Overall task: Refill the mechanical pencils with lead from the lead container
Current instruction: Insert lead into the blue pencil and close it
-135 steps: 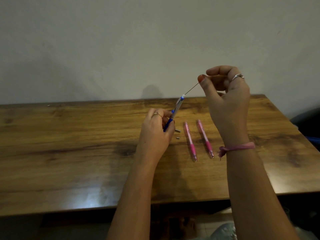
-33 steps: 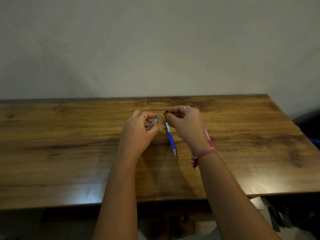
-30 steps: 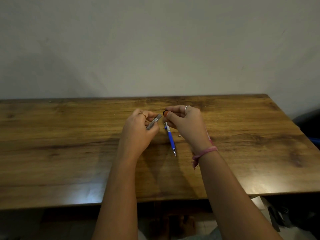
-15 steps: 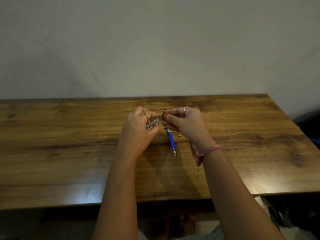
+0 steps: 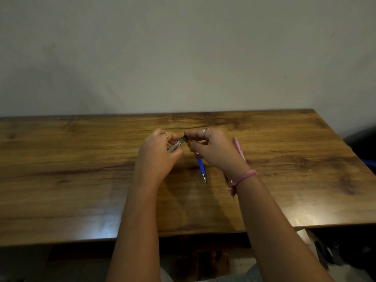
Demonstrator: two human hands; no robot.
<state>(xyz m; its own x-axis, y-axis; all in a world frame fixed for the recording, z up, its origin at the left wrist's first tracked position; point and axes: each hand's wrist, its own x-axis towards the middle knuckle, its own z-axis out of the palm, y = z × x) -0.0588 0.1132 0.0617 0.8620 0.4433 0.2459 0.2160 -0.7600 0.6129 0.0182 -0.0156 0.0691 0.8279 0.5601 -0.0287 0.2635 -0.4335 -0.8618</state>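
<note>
My left hand (image 5: 157, 151) grips a slim grey lead container (image 5: 175, 147), held slanted above the wooden table (image 5: 81, 180). My right hand (image 5: 215, 149) pinches the container's dark cap end (image 5: 185, 138) with thumb and forefinger. A blue mechanical pencil (image 5: 201, 166) lies on the table under my right hand, tip pointing toward me. A pink mechanical pencil (image 5: 238, 146) shows partly behind my right hand; the rest of it is hidden.
A plain wall rises behind the table's far edge. A dark object (image 5: 364, 147) sits off the table's right side. The near table edge runs just above my forearms.
The blue pencil, held by my left hand while the right fed lead into it, now lies on the table. My left hand holds the lead container, and the right has closed on its cap end.
</note>
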